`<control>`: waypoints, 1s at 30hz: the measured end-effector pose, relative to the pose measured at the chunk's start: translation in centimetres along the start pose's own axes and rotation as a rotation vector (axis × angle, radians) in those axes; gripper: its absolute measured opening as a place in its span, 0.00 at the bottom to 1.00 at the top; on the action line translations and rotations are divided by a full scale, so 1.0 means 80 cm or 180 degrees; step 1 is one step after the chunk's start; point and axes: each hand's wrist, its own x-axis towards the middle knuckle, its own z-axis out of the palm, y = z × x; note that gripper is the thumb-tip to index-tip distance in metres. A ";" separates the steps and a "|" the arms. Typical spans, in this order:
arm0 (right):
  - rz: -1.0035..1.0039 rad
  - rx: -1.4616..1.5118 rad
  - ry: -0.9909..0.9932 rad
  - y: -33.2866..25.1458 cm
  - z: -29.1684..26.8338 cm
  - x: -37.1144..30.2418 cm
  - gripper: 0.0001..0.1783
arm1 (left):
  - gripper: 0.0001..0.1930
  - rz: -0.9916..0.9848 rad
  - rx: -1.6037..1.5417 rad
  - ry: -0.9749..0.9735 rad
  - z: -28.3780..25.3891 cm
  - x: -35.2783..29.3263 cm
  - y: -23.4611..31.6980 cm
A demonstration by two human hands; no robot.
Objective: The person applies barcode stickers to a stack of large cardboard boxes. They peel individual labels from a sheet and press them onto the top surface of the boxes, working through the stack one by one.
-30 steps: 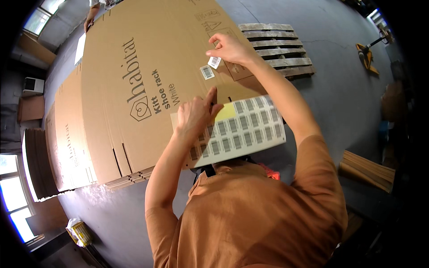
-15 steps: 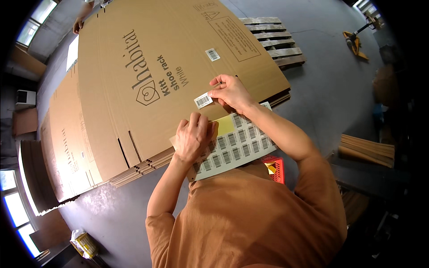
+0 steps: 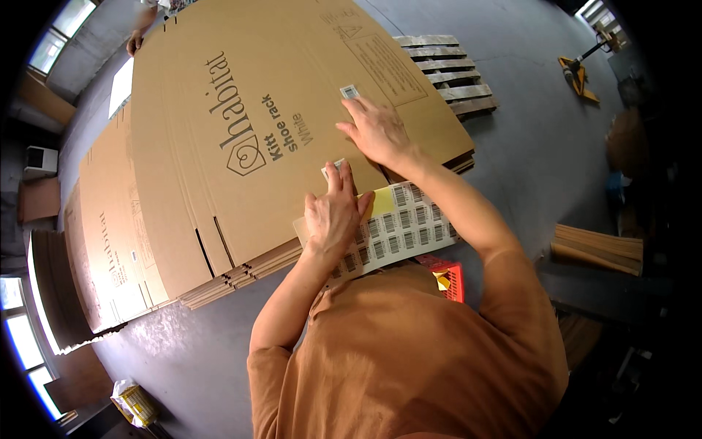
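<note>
Fingers stretched forward, my left hand (image 3: 333,216) is open, its fingertips on a small white barcode label (image 3: 327,173) stuck to a flat brown cardboard box (image 3: 183,146). Beneath that hand lies a sheet of barcode labels (image 3: 402,230), with a bare yellow strip at its upper edge. It rests along the box's near edge, against my body. My right hand (image 3: 378,135) is open over the cardboard farther away. Its fingertips reach a second barcode label (image 3: 349,91), partly covering it.
Flattened boxes (image 3: 117,249) are stacked to the left. At the far upper left, another person's hand (image 3: 134,42) touches the box edge. A wooden pallet (image 3: 453,73), a yellow pallet jack (image 3: 578,77) and a red basket (image 3: 455,282) are on the right.
My right hand has let go of the near label and moved away from me to the farther one. My left hand has moved forward from the sheet, its fingertips now on the near label.
</note>
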 end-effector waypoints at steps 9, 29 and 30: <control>-0.0194 -0.0852 -0.0664 0.068 0.042 0.030 0.46 | 0.39 -0.0058 0.0297 0.0381 0.008 -0.006 -0.001; -0.0387 0.1714 -0.1552 -0.004 -0.120 -0.114 0.11 | 0.14 0.1050 -0.0908 0.0942 -0.096 -0.026 -0.003; -0.0422 0.1775 -0.1438 -0.004 -0.120 -0.114 0.10 | 0.11 0.0982 -0.0951 0.0756 -0.092 -0.024 0.004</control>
